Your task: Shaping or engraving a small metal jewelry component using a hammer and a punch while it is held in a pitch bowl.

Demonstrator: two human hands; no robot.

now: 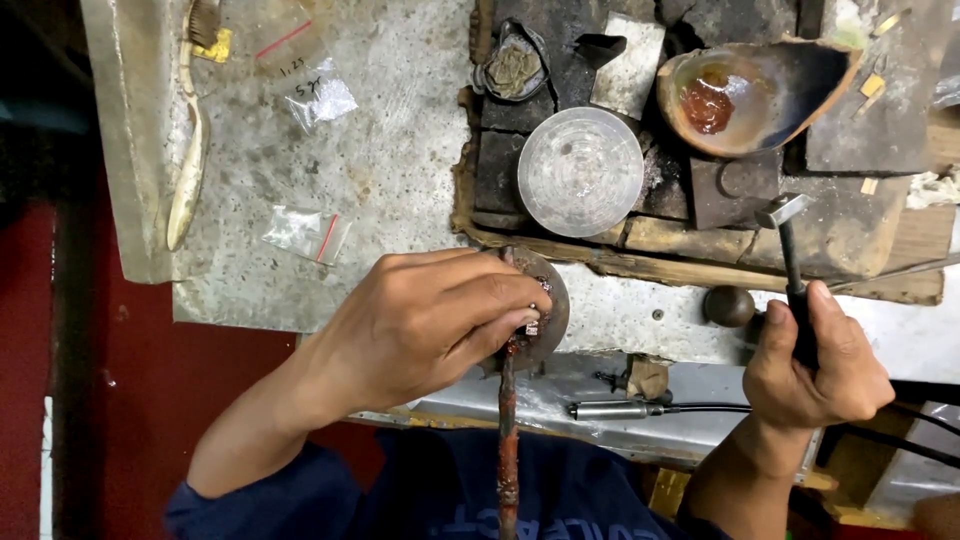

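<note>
Pinching small workpiece (532, 322) on round pitch-topped stick (508, 440) with left hand (430, 325), centre frame; gripping small hammer (793, 270) in closed right hand (815, 365), lower right; best keeping fingertips clear.

The left hand (430, 320) pinches a small piece against a round disc (548, 300) atop a reddish stick (508, 440), while the right hand (815, 365) grips a small hammer (793, 270) above the grey tabletop (400, 150).
</note>
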